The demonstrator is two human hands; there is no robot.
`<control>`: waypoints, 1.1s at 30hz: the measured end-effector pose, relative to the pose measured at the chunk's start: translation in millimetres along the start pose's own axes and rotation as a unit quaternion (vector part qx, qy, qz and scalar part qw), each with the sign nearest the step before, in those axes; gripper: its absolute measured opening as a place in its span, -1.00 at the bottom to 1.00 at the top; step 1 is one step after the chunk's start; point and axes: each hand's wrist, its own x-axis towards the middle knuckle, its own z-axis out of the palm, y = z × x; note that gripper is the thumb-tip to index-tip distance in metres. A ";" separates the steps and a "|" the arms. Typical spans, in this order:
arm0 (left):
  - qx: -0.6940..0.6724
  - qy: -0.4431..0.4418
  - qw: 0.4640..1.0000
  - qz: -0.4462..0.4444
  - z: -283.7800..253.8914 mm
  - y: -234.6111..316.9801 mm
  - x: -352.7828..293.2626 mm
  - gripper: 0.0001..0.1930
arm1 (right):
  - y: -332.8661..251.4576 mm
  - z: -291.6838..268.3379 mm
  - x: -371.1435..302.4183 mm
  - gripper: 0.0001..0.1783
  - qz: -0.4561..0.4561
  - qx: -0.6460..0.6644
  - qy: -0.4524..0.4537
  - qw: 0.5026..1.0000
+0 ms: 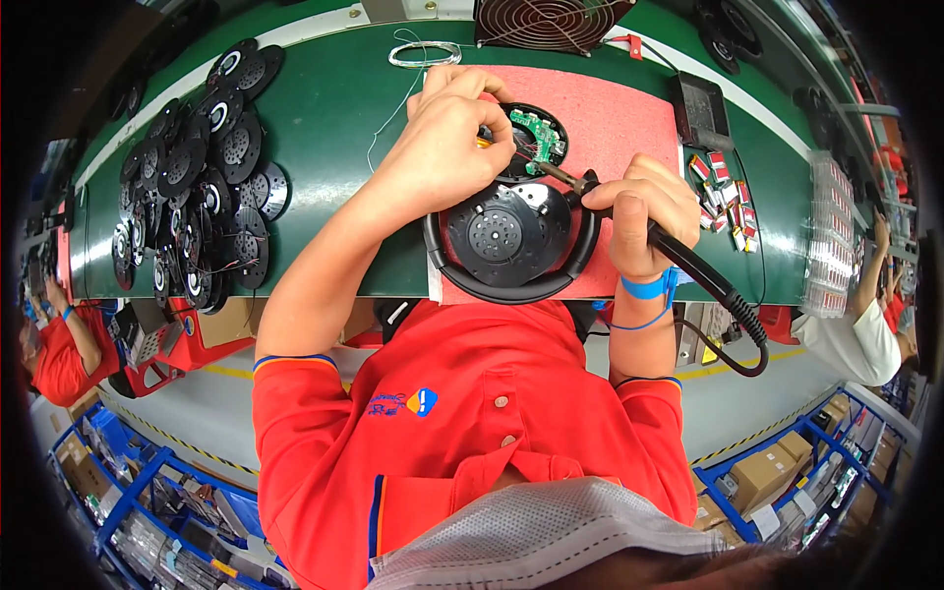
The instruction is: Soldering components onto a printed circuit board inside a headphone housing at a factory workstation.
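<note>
"Grey fabric of a face mask (560, 536) lies nearest us, well below the circuit board (539, 133). How is our grip?"

"Our right hand (649, 211) is wrapped round the soldering iron (693, 262), right of the board, its tip at or very near the board's lower edge. Our left hand (452, 143) is pinched narrow at the board's left; we cannot tell what, if anything, its fingers hold."

"How do we do this well?"

"It looks like soldering, so we should brace the left hand, touch each joint only briefly, and keep the hot shaft off our fingers."

"And our count?"

"One iron; one board, in one open black housing (560, 124); below the board, one perforated disc (497, 234) within one curved black band (516, 292). Above it, one fan (546, 22); above left, one wire coil (425, 65); right, one tray (701, 113) and ten or so overlapping battery packs (728, 193). Far left, the heap of black discs (236, 143) holds well over a dozen."
</note>
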 end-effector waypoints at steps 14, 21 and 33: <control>0.007 0.000 1.000 0.001 0.7 -0.3 -0.2 -0.96 | 2.3 0.9 -0.2 -0.58 -0.001 0.004 0.003 1.000; 0.010 0.007 1.000 0.003 1.0 0.8 0.2 -0.96 | 0.9 0.9 -0.3 -0.54 0.002 -0.003 0.009 1.000; 0.001 -0.006 1.000 0.016 3.0 3.1 0.1 -0.97 | 0.6 -3.6 -3.6 -0.48 0.013 0.009 0.061 0.998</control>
